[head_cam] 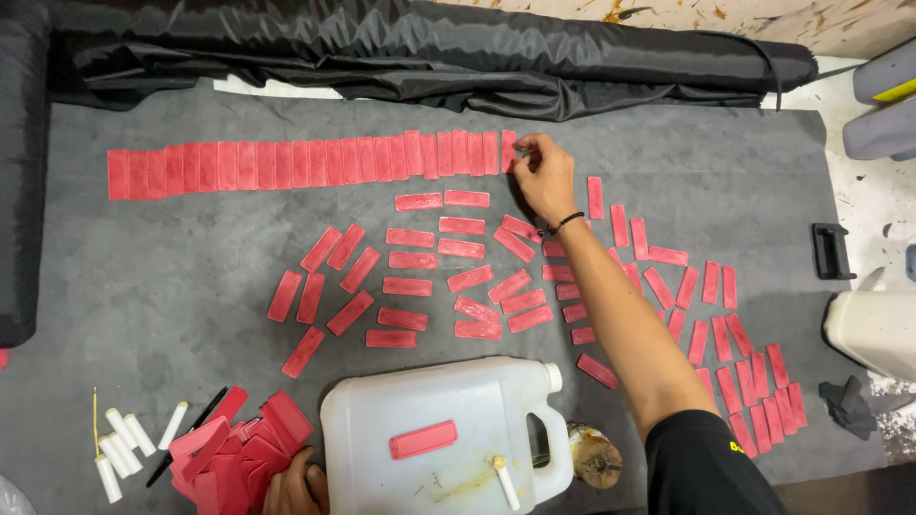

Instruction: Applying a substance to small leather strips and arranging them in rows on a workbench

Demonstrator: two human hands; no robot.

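Already laid: a long row (305,164) of red tabs runs edge to edge across the upper left and centre of the grey mat (143,286).
Right hand (544,176): reaches to the row's right end, fingertips pinched on one more tab (509,151) standing there.
Left hand (298,486): at the bottom edge, resting on a stack (234,443) of red pieces; whether it grasps any, I cannot tell.
Left to do, by my judgement: much; dozens of loose tabs (458,277) lie scattered mid-frame and toward the lower right.
Jug (439,434): white plastic, lying flat at bottom centre, cap on; contents not visible. One red tab and a white stick lie on top of it.
Sticks (124,439): a few white ones at lower left.
Black cloth (429,52): bunched along the top.
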